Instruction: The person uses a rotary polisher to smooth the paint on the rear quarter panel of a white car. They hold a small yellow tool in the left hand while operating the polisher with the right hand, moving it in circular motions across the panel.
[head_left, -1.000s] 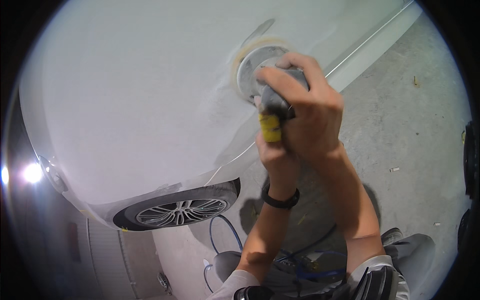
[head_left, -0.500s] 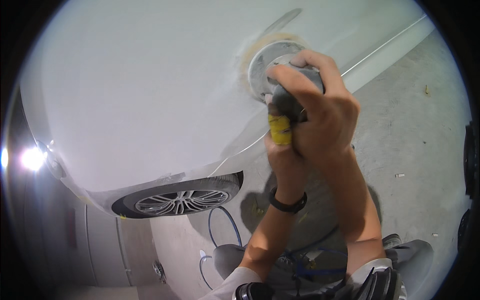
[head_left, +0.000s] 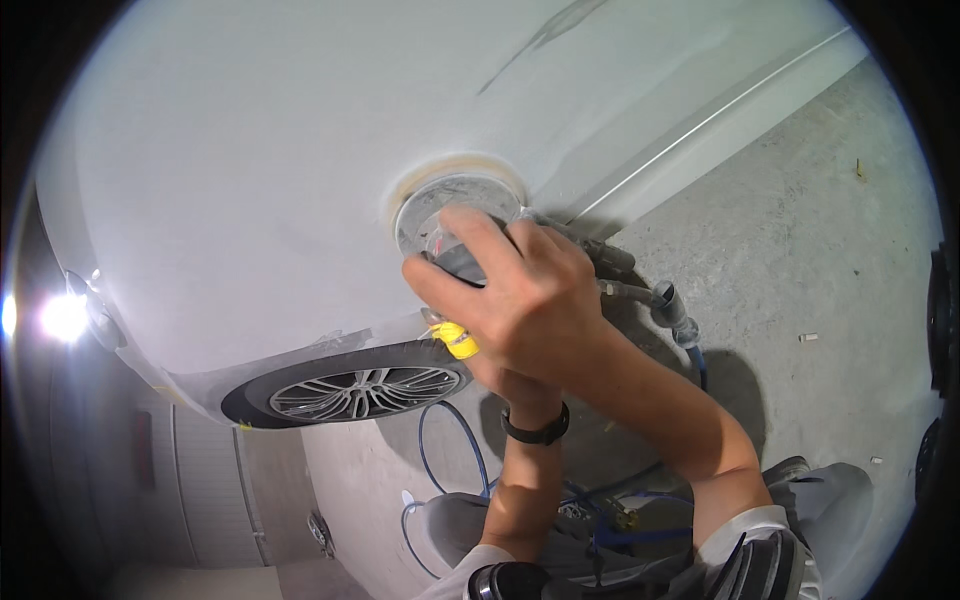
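A round sander (head_left: 470, 190) lies with its disc against the pale car panel (head_left: 250, 190), a tan ring showing along the disc's far edge. Over its body curls my right hand (head_left: 530, 305), thumb and fingers spread around the top. My left hand (head_left: 508, 385), with a dark band on its wrist, is closed beneath the right one at the sander's near side, its fingers largely hidden. Beside it shows a yellow wrapping (head_left: 456, 340); I cannot tell whether it sits on a finger or the tool. A dark hose (head_left: 590, 250) leaves the sander toward the right.
A car wheel (head_left: 365, 393) is below left of the sander. Blue air hose (head_left: 455, 435) loops across the concrete floor (head_left: 800, 240) near my legs. A bright lamp (head_left: 66, 318) shines at far left. A dark streak (head_left: 545, 40) marks the panel farther up.
Both hands and the sander have moved left and nearer to me across the panel. The sander has turned, and its hose and fittings now show on the right.
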